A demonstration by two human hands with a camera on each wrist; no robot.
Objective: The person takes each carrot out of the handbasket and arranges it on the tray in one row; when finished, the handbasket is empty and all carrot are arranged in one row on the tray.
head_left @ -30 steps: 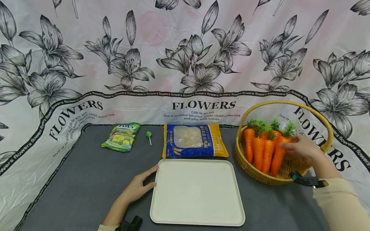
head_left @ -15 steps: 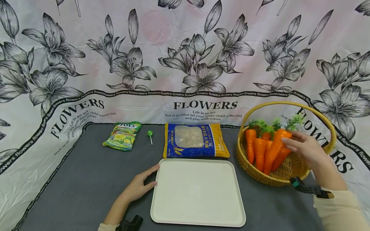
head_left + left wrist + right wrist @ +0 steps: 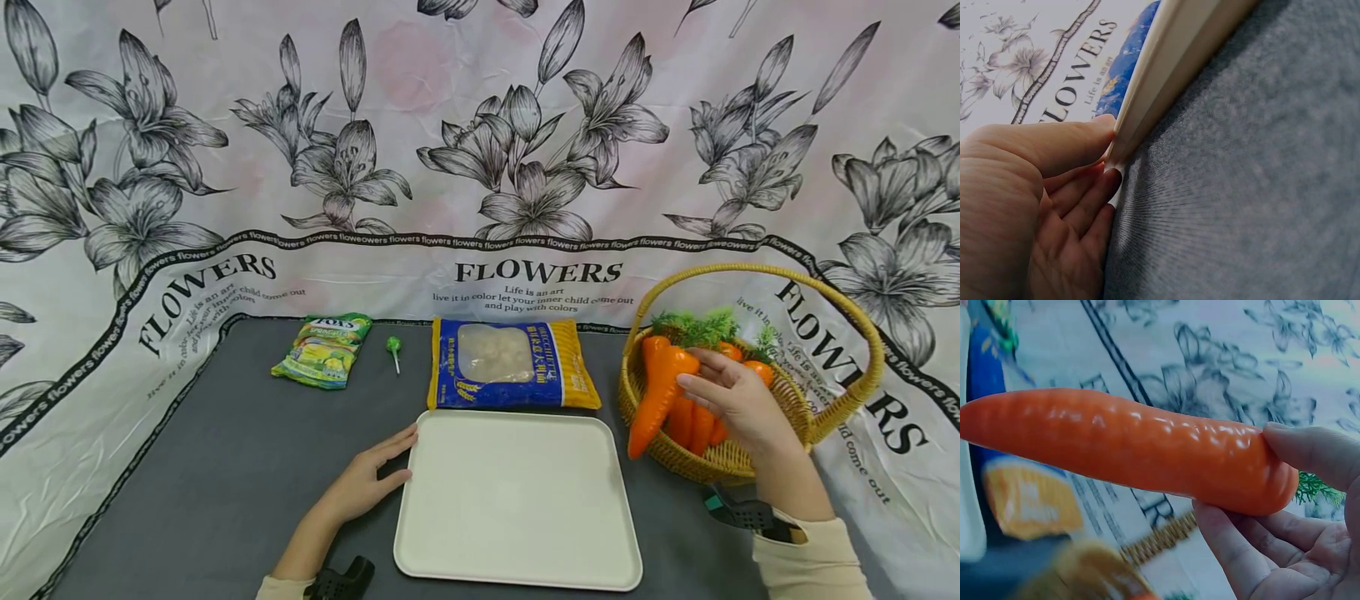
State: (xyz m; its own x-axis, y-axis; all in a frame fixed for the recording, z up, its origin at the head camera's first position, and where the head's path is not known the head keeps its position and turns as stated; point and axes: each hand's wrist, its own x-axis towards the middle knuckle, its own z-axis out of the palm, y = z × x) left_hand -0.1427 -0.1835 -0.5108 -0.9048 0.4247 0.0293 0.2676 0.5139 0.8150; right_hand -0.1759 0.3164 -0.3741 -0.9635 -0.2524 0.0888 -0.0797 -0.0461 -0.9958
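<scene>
An orange carrot with a green top [image 3: 662,393] is pinched near its thick end between the thumb and fingers of my right hand [image 3: 738,404]. It slants over the left front rim of the wicker basket [image 3: 787,400]. The right wrist view shows the held carrot [image 3: 1129,450] lengthwise, its tip towards the left. Several other carrots [image 3: 701,429] lie in the basket below, partly hidden by the hand. My left hand [image 3: 367,479] touches the left edge of a white rectangular tray [image 3: 517,500] with thumb and fingertips. In the left wrist view the thumb [image 3: 1079,140] meets the tray's side [image 3: 1160,69].
Behind the tray lies a blue and yellow pasta bag [image 3: 513,364]. Left of it are a green lollipop [image 3: 393,346] and a green candy bag [image 3: 322,350]. The basket's tall handle [image 3: 757,268] arches above the right hand. A flower-printed cloth [image 3: 375,279] hangs behind the grey table [image 3: 187,467].
My right hand has lifted one carrot from the others and carried it left, to the basket's left side. The left hand has stayed at the tray's edge.
</scene>
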